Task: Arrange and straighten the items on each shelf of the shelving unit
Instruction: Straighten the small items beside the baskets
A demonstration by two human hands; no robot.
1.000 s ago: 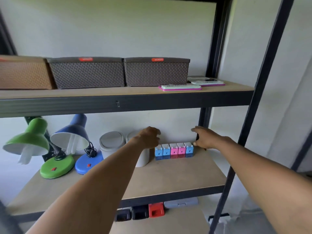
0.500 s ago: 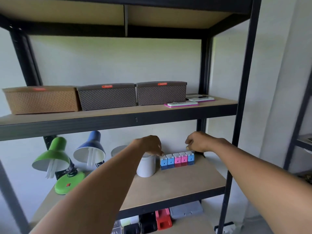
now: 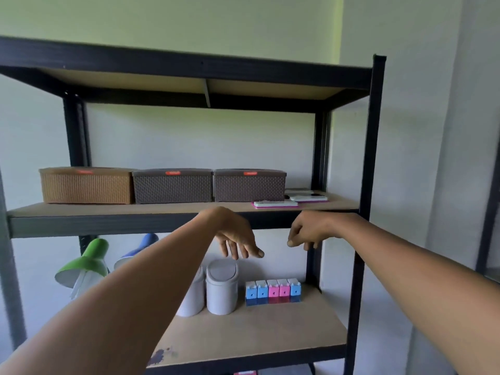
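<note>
A black shelving unit (image 3: 374, 136) fills the view. On its middle shelf (image 3: 140, 223) stand a tan woven box (image 3: 86, 186), two dark woven boxes (image 3: 173, 186) (image 3: 249, 185) and flat pink-edged packs (image 3: 276, 204). The lower shelf (image 3: 257, 336) carries a row of small blue and pink boxes (image 3: 273, 290), two grey lidded bins (image 3: 221, 288) and a green lamp (image 3: 84, 266). My left hand (image 3: 235, 236) hangs in the air above the bins, fingers loose and pointing down, holding nothing. My right hand (image 3: 311, 231) hovers above the small boxes, fingers loosely curled, empty.
A blue lamp (image 3: 143, 244) shows partly behind my left forearm. The top shelf (image 3: 189, 66) is seen from below. A grey wall lies to the right of the frame, with another dark rack edge (image 3: 487, 201) at the far right.
Both hands have lifted off the small boxes and the bin, rising toward the middle shelf's edge. The view has tilted upward, showing the top shelf.
</note>
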